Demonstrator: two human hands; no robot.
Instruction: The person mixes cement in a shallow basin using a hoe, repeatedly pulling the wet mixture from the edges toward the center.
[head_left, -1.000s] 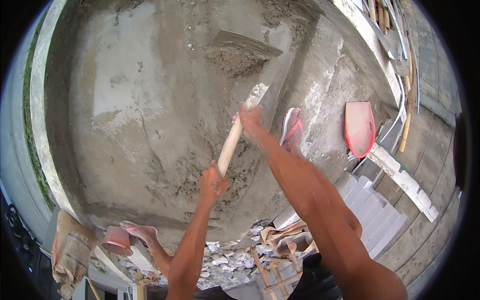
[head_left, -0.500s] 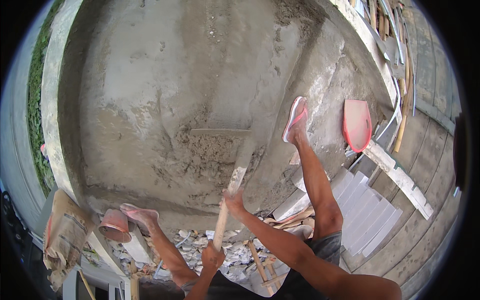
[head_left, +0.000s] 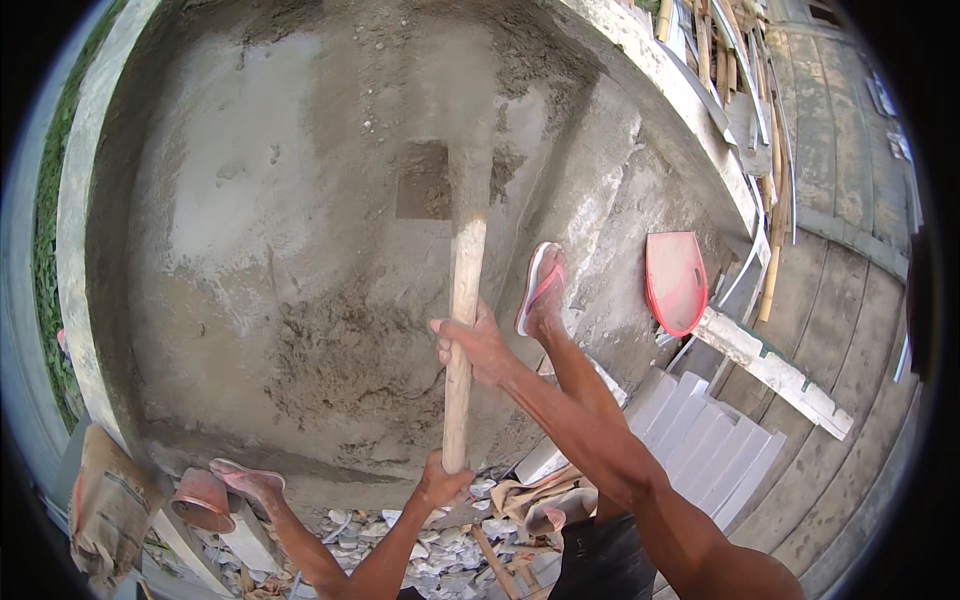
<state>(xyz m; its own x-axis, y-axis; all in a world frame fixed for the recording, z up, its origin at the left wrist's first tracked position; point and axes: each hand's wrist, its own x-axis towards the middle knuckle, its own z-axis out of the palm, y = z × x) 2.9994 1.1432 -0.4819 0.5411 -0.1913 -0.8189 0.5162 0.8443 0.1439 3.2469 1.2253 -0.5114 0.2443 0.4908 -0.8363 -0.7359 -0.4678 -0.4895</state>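
Note:
My two hands grip the pale wooden handle of a hoe (head_left: 465, 285), which points away from me over a bed of wet grey mortar (head_left: 345, 345). The right hand (head_left: 478, 345) is wrapped round the middle of the handle. Lower down, the left hand (head_left: 442, 482) is closed round its near end. Mortar coats the far part of the handle. At that far end shows the square, mortar-smeared blade (head_left: 424, 182); whether it touches the mortar I cannot tell. Rough, churned mortar lies left of the handle.
A low concrete wall (head_left: 85, 230) borders the bed. My sandalled feet stand wide apart. At right are a red scoop-like pan (head_left: 676, 283), grey stacked strips (head_left: 700, 445) and wooden planks (head_left: 820, 330). At lower left are a red bucket (head_left: 203, 500), a sack (head_left: 112, 500) and rubble (head_left: 420, 555).
The hoe and both hands have moved farther from me, and the handle is now nearly upright in the picture. The blade has left the churned mortar patch. The whole view has shifted slightly.

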